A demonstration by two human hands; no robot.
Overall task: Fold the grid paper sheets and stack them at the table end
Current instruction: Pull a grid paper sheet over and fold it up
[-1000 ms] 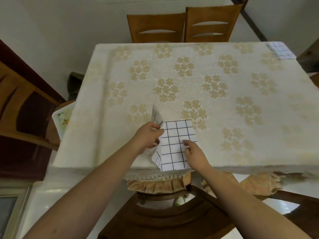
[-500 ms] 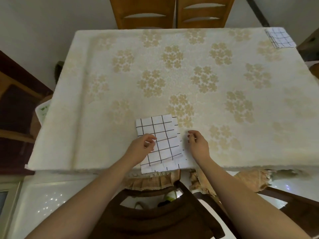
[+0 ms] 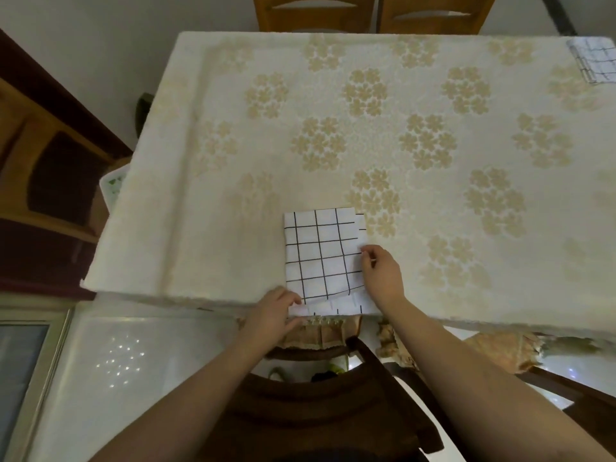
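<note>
A white grid paper sheet [image 3: 321, 258] with black lines lies folded over at the near edge of the table [image 3: 333, 128]. The upper layer does not quite cover the lower one: a strip shows along the right and near sides. My left hand [image 3: 278, 310] pinches the sheet's near left corner at the table edge. My right hand [image 3: 381, 273] rests its fingertips on the sheet's right edge. A stack of folded grid sheets [image 3: 595, 63] sits at the far right corner of the table.
A cream tablecloth with tan flower clusters covers the table. Two light wooden chairs [image 3: 366, 13] stand at the far side. A dark wooden chair [image 3: 333, 405] is right below me, and a wooden cabinet [image 3: 43, 168] stands to the left.
The flap that stood up a second ago now lies flat on the sheet. My left hand has slid from the middle to the near left corner; my right hand moved onto the right edge.
</note>
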